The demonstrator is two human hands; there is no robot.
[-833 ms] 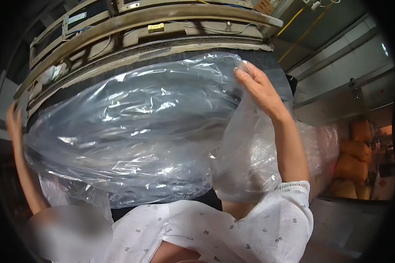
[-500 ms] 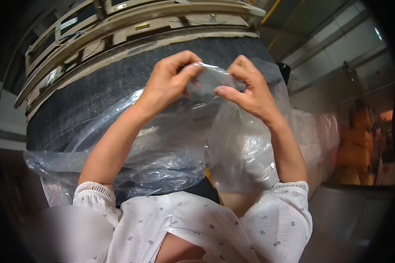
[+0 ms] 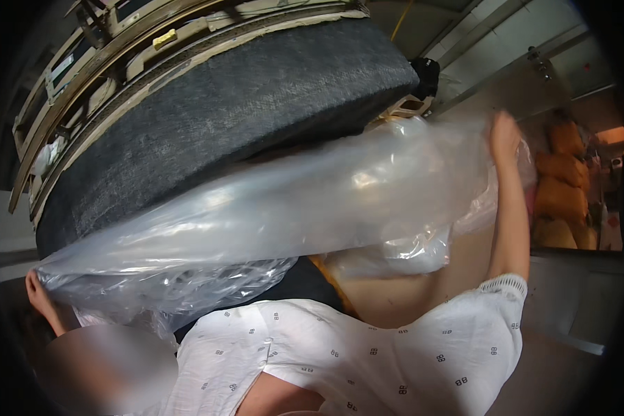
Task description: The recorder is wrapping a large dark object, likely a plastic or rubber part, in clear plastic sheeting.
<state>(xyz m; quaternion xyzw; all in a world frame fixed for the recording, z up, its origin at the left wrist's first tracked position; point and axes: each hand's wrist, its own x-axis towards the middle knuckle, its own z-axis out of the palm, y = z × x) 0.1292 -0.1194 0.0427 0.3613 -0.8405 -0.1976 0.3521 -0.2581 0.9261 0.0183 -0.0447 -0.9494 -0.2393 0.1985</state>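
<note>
Gripping clear plastic sheet [image 3: 291, 208], hands spread wide: left hand [image 3: 38, 295] low, right hand [image 3: 504, 135] apparently raised.

two hands [image 3: 504, 135], one clear plastic sheet [image 3: 312, 208], one dark grey padded slab [image 3: 222, 118]

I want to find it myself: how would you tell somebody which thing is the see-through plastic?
Find the big dark grey padded slab tilted across the top. Just below it, a long clear plastic sheet stretches from the left hand to the right hand. It alone is shiny, crinkled and see-through.
</note>
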